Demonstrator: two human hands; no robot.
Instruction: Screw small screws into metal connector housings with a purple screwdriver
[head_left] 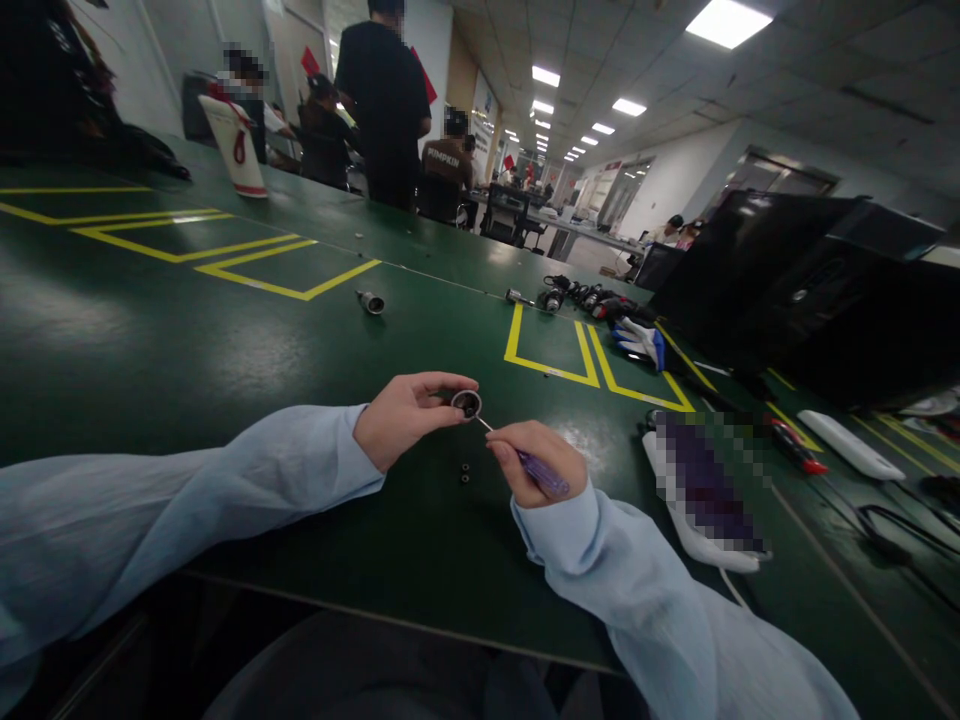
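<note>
Between thumb and fingers, my left hand (401, 415) grips a round metal connector shell (466, 402), its open end showing a dark inside. My right hand (546, 462) is closed around the purple handle of a screwdriver (544, 472). The thin shaft points left, and its tip reaches the rim or inside of the shell; how deep I cannot tell. Just below the hands, two small dark ring-like parts (465, 473) lie on the green table. Farther off to the left, another metal connector piece (370, 302) lies on its side.
Yellow tape marks the green table (300, 360). Cabled connectors (574, 295) and a blue-white glove (637, 340) lie at the back right. Near my right arm are a white device with a blurred screen (705, 490) and a red-black tool (799, 447). A paper cup (236, 150) stands far left. People are beyond.
</note>
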